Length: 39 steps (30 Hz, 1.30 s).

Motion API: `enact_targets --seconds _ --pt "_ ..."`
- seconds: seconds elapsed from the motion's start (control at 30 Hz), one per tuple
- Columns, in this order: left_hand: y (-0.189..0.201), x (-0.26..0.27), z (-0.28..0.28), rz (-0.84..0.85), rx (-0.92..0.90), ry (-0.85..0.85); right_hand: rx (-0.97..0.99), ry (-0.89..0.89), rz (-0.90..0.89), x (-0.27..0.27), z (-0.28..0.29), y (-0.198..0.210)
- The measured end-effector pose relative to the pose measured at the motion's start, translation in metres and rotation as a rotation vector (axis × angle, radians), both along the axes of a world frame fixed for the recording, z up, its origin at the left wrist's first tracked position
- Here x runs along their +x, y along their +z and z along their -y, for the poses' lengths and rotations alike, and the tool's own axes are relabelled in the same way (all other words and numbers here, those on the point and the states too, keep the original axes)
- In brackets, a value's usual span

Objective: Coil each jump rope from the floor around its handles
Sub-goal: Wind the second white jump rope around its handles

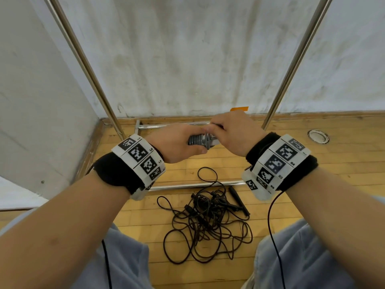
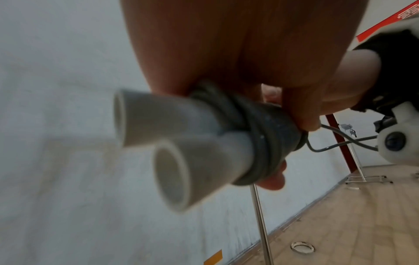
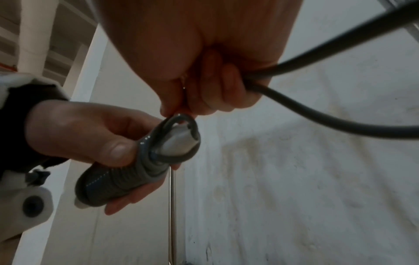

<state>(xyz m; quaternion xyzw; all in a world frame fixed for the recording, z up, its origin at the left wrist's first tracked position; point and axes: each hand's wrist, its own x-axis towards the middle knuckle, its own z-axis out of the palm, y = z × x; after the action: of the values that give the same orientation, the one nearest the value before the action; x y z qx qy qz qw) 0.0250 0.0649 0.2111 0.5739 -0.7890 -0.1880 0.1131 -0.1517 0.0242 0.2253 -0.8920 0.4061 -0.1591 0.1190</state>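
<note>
The person's left hand (image 1: 177,143) is wrapped round a pair of white handles (image 2: 158,132) held side by side, with the grey rope (image 1: 199,139) already coiled thick around them. Thumb presses down on the coils while the fingers cradle the bundle from below. The bundle's long axis runs roughly 9-to-3 in the head view, with the wound end pointing toward 3, straight at the right hand (image 1: 233,134).

That right hand is curled shut, pinching the last little loop (image 3: 179,122) of rope at the tip of the bundle, and a free length of grey cord (image 3: 317,111) trails off out of its fist. It looks like the tail is getting tucked under a wrap, though the right wrist view is dim enough that this is hard to tell for certain.

So the right hand is the one that has to do the pulling, outward along that axis toward 3.

Down at 6 on the wooden floor (image 1: 312,184) lies a tangled black rope (image 1: 206,222) with its black handles (image 1: 239,200), not yet coiled.
</note>
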Motion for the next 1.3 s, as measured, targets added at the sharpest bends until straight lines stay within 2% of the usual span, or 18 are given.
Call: enact_targets --seconds 0.3,0.47,0.6,0.7,0.8,0.87,0.93,1.03,1.1,1.2,1.3 --pt "-0.007 -0.013 -0.008 0.058 -0.286 0.099 0.163 -0.116 0.238 0.002 0.007 0.005" --pt "-0.001 -0.017 -0.013 -0.051 -0.361 0.051 0.345 -0.147 0.455 -0.007 0.015 0.005" --pt "0.004 -0.021 -0.016 -0.15 -0.338 0.093 0.536 -0.11 0.534 -0.012 0.019 0.005" --pt "0.009 -0.021 -0.017 -0.279 -0.309 0.147 0.749 -0.075 0.748 -0.007 0.018 -0.001" --pt "0.015 -0.018 -0.015 -0.579 -0.206 0.223 0.868 -0.064 0.952 0.005 0.013 -0.007" --pt "0.017 -0.015 -0.012 -0.726 -0.177 0.284 0.881 -0.045 1.001 0.013 0.006 -0.01" --pt "0.018 -0.013 -0.009 -0.771 -0.171 0.333 0.715 -0.046 0.915 0.017 0.001 -0.011" --pt "0.018 -0.009 -0.004 -0.808 -0.152 0.393 0.267 -0.044 0.609 0.019 -0.006 -0.014" --pt "0.019 -0.006 -0.002 -0.82 -0.136 0.415 0.164 -0.001 0.447 0.021 -0.011 -0.017" --pt "0.021 -0.005 -0.004 -0.771 -0.127 0.35 0.216 -0.035 0.379 0.02 -0.009 -0.024" --pt "0.02 -0.007 -0.004 -0.659 -0.16 0.28 0.436 -0.055 0.403 0.019 -0.005 -0.023"
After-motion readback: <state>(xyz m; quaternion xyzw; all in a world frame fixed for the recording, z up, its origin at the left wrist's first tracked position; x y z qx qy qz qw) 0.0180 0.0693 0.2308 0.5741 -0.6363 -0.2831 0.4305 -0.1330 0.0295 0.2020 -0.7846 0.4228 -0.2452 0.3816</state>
